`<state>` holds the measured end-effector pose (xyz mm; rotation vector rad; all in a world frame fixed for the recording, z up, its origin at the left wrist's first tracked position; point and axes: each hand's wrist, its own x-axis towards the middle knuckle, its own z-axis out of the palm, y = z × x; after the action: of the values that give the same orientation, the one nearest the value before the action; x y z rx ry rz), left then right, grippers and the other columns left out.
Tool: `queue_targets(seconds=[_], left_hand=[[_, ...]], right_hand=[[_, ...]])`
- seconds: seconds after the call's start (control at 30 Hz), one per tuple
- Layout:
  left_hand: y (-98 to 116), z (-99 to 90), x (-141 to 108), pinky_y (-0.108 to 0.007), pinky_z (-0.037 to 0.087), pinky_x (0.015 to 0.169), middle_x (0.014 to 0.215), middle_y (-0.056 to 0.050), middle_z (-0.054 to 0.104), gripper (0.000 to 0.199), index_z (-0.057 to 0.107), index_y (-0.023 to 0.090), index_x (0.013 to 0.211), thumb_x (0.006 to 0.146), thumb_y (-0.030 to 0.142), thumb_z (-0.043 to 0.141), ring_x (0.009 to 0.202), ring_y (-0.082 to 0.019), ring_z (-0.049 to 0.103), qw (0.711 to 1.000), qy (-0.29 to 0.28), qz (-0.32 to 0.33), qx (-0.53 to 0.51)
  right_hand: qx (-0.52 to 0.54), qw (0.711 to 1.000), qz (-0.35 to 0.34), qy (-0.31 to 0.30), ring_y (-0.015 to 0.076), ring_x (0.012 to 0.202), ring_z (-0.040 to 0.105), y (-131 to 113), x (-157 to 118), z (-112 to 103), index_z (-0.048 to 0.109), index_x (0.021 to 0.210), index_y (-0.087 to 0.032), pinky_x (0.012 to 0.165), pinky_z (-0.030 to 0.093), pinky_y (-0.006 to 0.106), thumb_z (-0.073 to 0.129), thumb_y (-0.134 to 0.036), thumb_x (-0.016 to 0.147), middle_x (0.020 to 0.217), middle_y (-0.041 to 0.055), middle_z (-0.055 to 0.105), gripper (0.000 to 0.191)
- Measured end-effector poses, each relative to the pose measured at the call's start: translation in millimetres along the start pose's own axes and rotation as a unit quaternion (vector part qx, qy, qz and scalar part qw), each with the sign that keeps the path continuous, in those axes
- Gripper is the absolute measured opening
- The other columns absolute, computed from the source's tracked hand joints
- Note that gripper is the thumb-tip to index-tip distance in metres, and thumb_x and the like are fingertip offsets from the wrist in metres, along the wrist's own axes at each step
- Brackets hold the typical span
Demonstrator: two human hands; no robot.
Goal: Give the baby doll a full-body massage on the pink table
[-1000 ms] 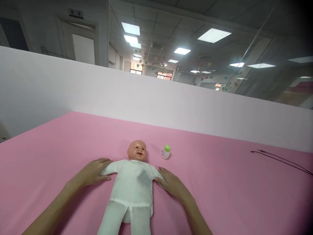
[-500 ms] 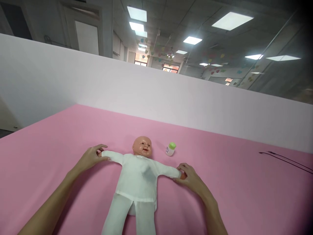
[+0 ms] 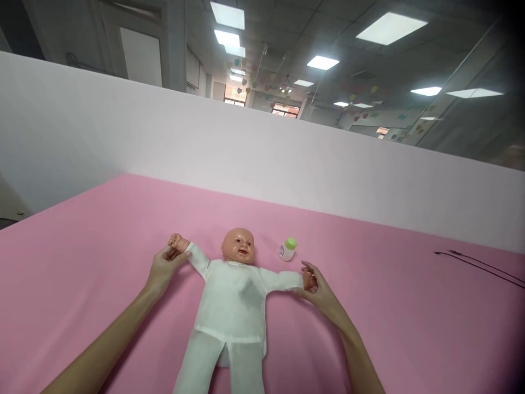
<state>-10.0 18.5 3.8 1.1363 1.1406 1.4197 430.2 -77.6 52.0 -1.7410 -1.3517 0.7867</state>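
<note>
A baby doll in a white top and trousers lies face up, its arms spread wide. At the left of the view, my left hand holds one doll arm at the wrist, fingers beneath and thumb on the sleeve end; the doll's small fist shows above. On the other side my right hand is curled around the doll's other hand and cuff. A small white bottle with a green lid stands right of the doll's head, touched by neither hand.
The doll lies on a pink surface. A white partition runs along its far side. Two thin black cords lie at the right edge.
The doll's arm in my left hand has moved up and inward, and its fist now shows. My right hand has shifted slightly, uncovering more of the other doll hand.
</note>
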Motion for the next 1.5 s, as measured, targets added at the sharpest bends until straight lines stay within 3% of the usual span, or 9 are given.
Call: queue_targets(seconds=[0.23, 0.37, 0.47, 0.6, 0.77, 0.9, 1.07, 1.37, 1.5], left_hand=[[-19.8, 20.4, -22.1, -0.047, 0.054, 0.104, 0.140, -0.011, 0.065, 0.041, 0.065, 0.022, 0.130, 0.093, 0.039, 0.066, 0.125, -0.030, 0.064, 0.972, -0.081, 0.170, 0.143], [-18.6, 18.0, -29.0, -0.044, 0.055, 0.102, 0.130, -0.008, 0.071, 0.036, 0.061, 0.026, 0.137, 0.102, 0.025, 0.053, 0.121, -0.026, 0.066, 0.892, -0.124, 0.340, 0.271], [-15.7, 19.4, -32.2, -0.042, 0.055, 0.101, 0.128, -0.008, 0.071, 0.043, 0.057, 0.027, 0.142, 0.102, 0.014, 0.048, 0.119, -0.023, 0.065, 0.824, -0.165, 0.434, 0.324], [-16.0, 23.2, -36.3, -0.046, 0.050, 0.110, 0.144, -0.004, 0.062, 0.059, 0.044, 0.033, 0.153, 0.101, 0.006, 0.044, 0.134, -0.024, 0.055, 0.774, -0.225, 0.453, 0.382], [-20.4, 26.9, -42.6, -0.045, 0.051, 0.111, 0.165, -0.003, 0.036, 0.065, 0.031, 0.039, 0.159, 0.102, 0.008, 0.037, 0.148, -0.026, 0.040, 0.827, -0.235, 0.323, 0.395], [-26.4, 33.4, -44.9, -0.043, 0.051, 0.111, 0.166, -0.004, 0.033, 0.060, 0.034, 0.039, 0.158, 0.103, 0.016, 0.040, 0.144, -0.025, 0.046, 0.875, -0.227, 0.246, 0.350], [-36.1, 47.7, -35.7, -0.046, 0.046, 0.116, 0.164, -0.007, 0.037, 0.056, 0.038, 0.034, 0.156, 0.103, 0.018, 0.039, 0.146, -0.025, 0.044, 0.900, -0.205, 0.233, 0.305], [-33.8, 65.8, 10.2, -0.050, 0.041, 0.117, 0.158, -0.011, 0.044, 0.051, 0.043, 0.027, 0.153, 0.102, 0.021, 0.040, 0.147, -0.026, 0.041, 0.909, -0.169, 0.253, 0.284], [-35.7, 59.8, 5.0, -0.048, 0.053, 0.103, 0.152, -0.015, 0.052, 0.056, 0.033, 0.024, 0.156, 0.102, 0.028, 0.043, 0.130, -0.028, 0.060, 0.930, -0.143, 0.199, 0.275]], right_hand=[[0.359, 0.924, 0.005, 0.132, 0.0308, 0.142, 0.048, -4.3, 3.2, 45.9, -0.003, 0.159, -0.048, 0.108, 0.053, 0.044, 0.094, -0.048, 0.058, 0.169, 0.0079, 0.018, 0.140], [0.419, 0.903, 0.045, 0.088, 0.0328, 0.138, 0.054, -10.6, -4.9, 69.8, 0.019, 0.159, -0.040, 0.111, 0.050, 0.051, 0.089, -0.045, 0.068, 0.159, 0.0111, 0.042, 0.115], [0.349, 0.937, 0.024, -0.003, 0.0344, 0.138, 0.054, -12.2, -9.8, 80.9, 0.045, 0.149, -0.028, 0.113, 0.047, 0.054, 0.079, -0.055, 0.078, 0.151, 0.0145, 0.054, 0.083], [0.037, 0.992, -0.115, -0.021, 0.0344, 0.137, 0.051, -12.9, -17.0, 86.9, 0.062, 0.133, -0.028, 0.116, 0.039, 0.057, 0.073, -0.058, 0.083, 0.144, 0.0106, 0.061, 0.060], [-0.157, 0.982, -0.104, -0.013, 0.0321, 0.114, 0.065, -18.1, -31.5, 91.9, 0.064, 0.125, -0.030, 0.095, 0.053, 0.048, 0.060, -0.060, 0.091, 0.126, 0.0084, 0.068, 0.046], [-0.066, 0.992, -0.100, 0.035, 0.0299, 0.126, 0.061, -10.3, -28.2, 108.8, 0.054, 0.137, -0.026, 0.100, 0.052, 0.044, 0.052, -0.056, 0.096, 0.137, 0.0106, 0.063, 0.050], [0.039, 0.980, -0.162, 0.108, 0.0274, 0.149, 0.037, 7.8, -2.1, 133.2, 0.044, 0.146, -0.020, 0.124, 0.029, 0.045, 0.057, -0.055, 0.094, 0.155, 0.0139, 0.046, 0.064], [0.068, 0.980, -0.163, 0.093, 0.0268, 0.132, 0.053, -5.8, 38.3, 143.9, 0.050, 0.137, -0.023, 0.113, 0.043, 0.046, 0.058, -0.048, 0.094, 0.140, 0.0119, 0.059, 0.050], [0.096, 0.975, -0.176, 0.101, 0.0271, 0.141, 0.046, 1.8, 41.6, 150.3, 0.045, 0.139, -0.022, 0.119, 0.037, 0.046, 0.057, -0.050, 0.094, 0.149, 0.0139, 0.050, 0.054]])
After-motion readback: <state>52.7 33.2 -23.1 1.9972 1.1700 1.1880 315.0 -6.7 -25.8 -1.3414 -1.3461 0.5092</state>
